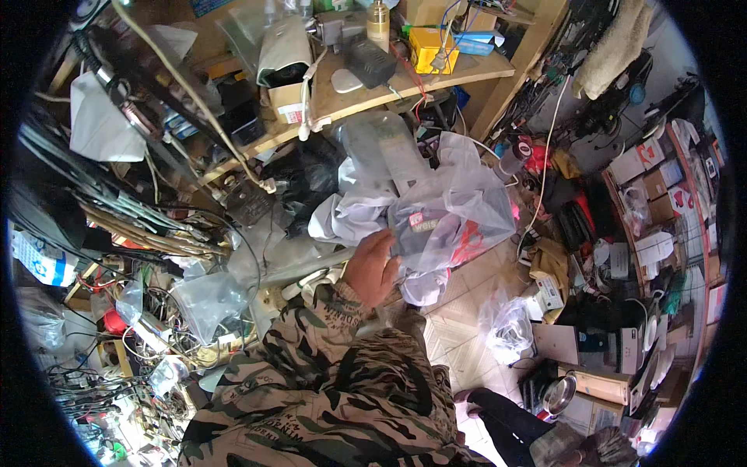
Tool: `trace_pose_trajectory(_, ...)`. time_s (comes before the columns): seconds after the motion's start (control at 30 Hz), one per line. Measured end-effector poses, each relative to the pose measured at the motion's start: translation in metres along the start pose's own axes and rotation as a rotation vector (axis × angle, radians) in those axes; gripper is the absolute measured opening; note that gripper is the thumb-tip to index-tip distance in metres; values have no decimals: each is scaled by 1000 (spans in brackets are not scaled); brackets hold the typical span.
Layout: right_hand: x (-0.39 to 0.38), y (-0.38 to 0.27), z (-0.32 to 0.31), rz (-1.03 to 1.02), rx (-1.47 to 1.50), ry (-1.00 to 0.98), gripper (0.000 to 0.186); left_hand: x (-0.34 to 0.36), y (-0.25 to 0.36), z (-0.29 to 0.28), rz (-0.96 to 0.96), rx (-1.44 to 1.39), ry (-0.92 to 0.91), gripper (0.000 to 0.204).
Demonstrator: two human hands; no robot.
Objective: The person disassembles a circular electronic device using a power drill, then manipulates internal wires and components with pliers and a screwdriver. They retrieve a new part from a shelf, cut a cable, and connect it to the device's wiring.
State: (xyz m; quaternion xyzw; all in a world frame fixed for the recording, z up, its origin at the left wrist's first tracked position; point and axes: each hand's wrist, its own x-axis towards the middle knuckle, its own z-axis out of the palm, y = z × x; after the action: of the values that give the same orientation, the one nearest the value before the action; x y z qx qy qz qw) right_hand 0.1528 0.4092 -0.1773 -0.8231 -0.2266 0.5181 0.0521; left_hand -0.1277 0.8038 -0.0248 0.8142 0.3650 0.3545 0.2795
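Note:
My left hand (369, 266), in a camouflage sleeve, lies at the lower left edge of a translucent plastic bag (475, 194), its fingers extended and thumb apart, apparently touching it. The bag has red printing and a dark item with a pink-and-white label inside. White and grey bundled material (350, 210) lies beside and under it, with a clear plastic sheet behind. My right hand is not in view.
A cluttered wooden shelf (490, 66) runs behind. Tangled cables (117, 210) crowd the left. Boxes (638, 163) line the right. A crumpled plastic bag (506, 335) lies on the tiled floor (463, 311). Another person's dark-clothed legs (510, 424) show at lower right.

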Motion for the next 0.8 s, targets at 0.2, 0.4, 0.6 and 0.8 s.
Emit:
trace_pose_trajectory(0.2,37,30,-54,159,-164,-147,25,86,-34,49,-150,160,91,38)
trace_pose_trajectory(0.4,80,24,-103,196,-282,-290,25,157,-98,75,-849,420,-271,38)
trace_pose_trajectory(0.6,107,16,-130,210,-307,-310,25,206,-133,121,-940,333,-343,41)
trace_pose_trajectory(0.8,127,1,-157,163,-365,-325,25,216,-151,139,-1035,169,-287,44)
